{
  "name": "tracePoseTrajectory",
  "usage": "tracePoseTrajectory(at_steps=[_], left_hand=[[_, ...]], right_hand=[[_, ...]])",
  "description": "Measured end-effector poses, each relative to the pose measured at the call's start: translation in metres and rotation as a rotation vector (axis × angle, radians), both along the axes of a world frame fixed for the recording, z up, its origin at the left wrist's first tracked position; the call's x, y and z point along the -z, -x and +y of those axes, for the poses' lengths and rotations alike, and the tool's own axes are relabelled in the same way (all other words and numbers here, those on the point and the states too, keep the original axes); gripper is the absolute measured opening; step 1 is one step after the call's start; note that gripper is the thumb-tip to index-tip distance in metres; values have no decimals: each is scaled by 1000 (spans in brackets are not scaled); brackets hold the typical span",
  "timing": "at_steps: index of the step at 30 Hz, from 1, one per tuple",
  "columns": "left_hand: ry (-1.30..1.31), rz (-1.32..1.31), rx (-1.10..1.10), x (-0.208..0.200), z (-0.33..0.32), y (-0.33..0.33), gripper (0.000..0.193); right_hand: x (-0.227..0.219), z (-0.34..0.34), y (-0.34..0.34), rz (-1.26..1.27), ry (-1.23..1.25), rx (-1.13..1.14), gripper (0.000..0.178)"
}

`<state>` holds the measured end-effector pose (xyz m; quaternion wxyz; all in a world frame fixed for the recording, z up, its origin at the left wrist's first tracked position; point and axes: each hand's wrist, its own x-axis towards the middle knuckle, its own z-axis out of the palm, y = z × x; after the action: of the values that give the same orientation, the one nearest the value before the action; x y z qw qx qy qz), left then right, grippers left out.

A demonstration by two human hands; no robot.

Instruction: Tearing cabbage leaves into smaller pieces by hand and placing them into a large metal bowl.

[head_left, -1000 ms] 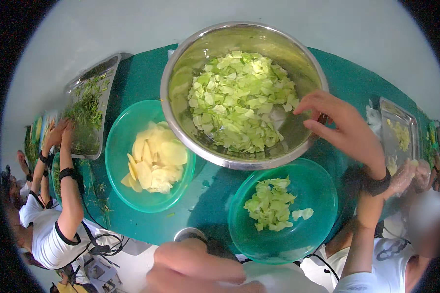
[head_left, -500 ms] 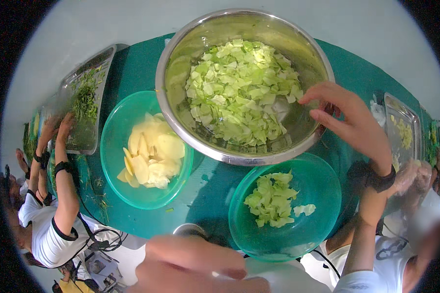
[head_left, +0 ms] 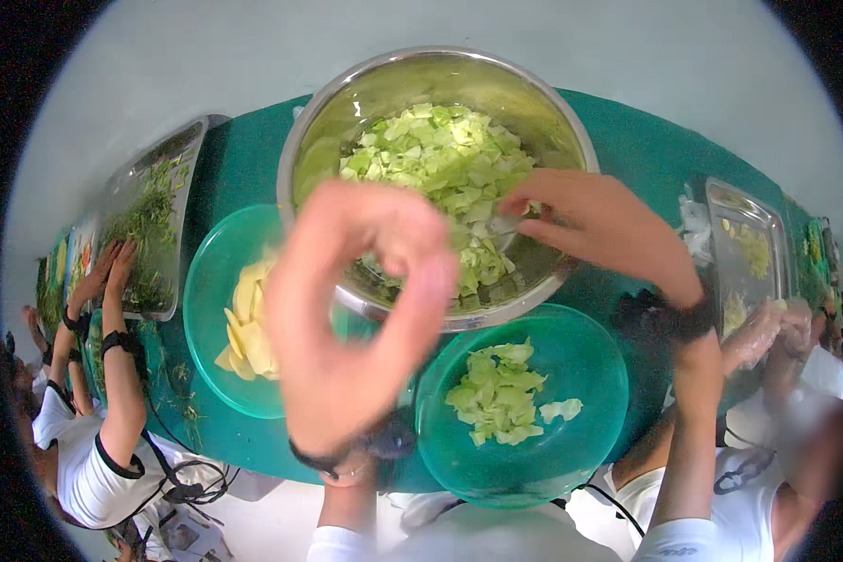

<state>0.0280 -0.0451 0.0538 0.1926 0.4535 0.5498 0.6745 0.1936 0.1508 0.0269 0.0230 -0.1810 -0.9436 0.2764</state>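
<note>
Steel bowl (head_left: 347,103) of chopped cabbage (head_left: 440,169) sits mid-table (head_left: 665,150), flanked by two green bowls (head_left: 571,393) and trays (head_left: 150,215). Left hand (head_left: 356,318), risen since earlier, curls empty, blocking the bowl's near rim. Right hand (head_left: 599,225) pinches cabbage inside, now further in.

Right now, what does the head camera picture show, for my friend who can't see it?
A left hand hangs raised over a steel bowl of chopped green leaves while the right hand reaches in. Two green bowls sit nearer.
</note>
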Motion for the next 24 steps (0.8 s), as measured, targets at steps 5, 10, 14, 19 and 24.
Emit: tracePoseTrajectory(at_steps=[5,10,14,19,24], left_hand=[[153,-91,146,24,33,17,10],[175,-312,295,44,42,27,9],[152,-243,247,60,49,26,8],[220,-152,187,59,48,26,7],[248,-35,158,65,49,28,5]], right_hand=[[47,18,15,177,-244,-224,30],[56,17,27,7,-163,-252,33],[54,18,26,-185,-65,-270,23],[34,10,33,-298,61,-204,19],[44,12,32,-136,1,-202,19]])
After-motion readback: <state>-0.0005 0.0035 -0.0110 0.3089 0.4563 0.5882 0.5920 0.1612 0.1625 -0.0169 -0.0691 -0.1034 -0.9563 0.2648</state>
